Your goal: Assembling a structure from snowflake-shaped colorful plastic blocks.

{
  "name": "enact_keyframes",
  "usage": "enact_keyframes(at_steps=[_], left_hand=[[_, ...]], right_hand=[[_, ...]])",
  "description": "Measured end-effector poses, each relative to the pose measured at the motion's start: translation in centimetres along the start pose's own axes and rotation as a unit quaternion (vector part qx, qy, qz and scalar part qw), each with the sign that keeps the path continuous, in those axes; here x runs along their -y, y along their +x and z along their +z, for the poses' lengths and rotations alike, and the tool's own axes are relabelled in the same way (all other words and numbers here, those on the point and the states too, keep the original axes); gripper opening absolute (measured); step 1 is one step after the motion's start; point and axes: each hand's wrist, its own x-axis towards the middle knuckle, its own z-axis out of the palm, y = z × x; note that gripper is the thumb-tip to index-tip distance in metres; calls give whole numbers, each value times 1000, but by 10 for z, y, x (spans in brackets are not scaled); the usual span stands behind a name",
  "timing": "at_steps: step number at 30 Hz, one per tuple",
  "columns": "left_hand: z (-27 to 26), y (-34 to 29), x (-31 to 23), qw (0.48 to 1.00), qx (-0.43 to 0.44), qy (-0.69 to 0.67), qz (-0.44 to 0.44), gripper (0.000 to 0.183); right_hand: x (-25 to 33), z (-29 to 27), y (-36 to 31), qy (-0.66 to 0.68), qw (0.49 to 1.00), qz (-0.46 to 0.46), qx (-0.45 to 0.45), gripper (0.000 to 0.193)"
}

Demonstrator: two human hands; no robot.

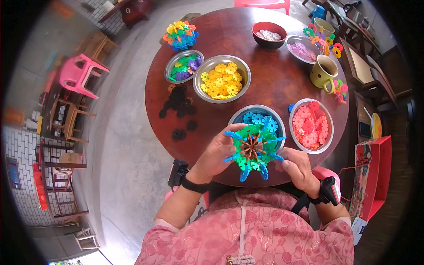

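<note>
Close to my body, both hands hold a round build of interlocking plastic flower discs over the table's near edge. It has a green ring, brown pieces standing at its centre and blue discs sticking out around it. My left hand grips its left side, with fingers behind and the thumb on the near face. On the right, my right hand pinches a blue disc at the build's rim between thumb and fingers. Right behind the build stands a metal bowl of blue discs, partly hidden by it.
On the round table stand bowls of red discs, yellow discs and mixed discs. Black discs lie loose at the left. A yellow-green mug, a dark bowl and a finished-looking disc ball stand farther back.
</note>
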Motion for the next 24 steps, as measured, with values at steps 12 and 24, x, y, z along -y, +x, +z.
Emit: enact_keyframes(at_steps=[12,24], left_hand=[[0,-3,7,1000,-2,0,-9,68],[-5,5,7,1000,7,12,9,69]], right_hand=[[8,-1,-5,26,999,29,9,28],[-5,1,4,43,999,19,-18,33]])
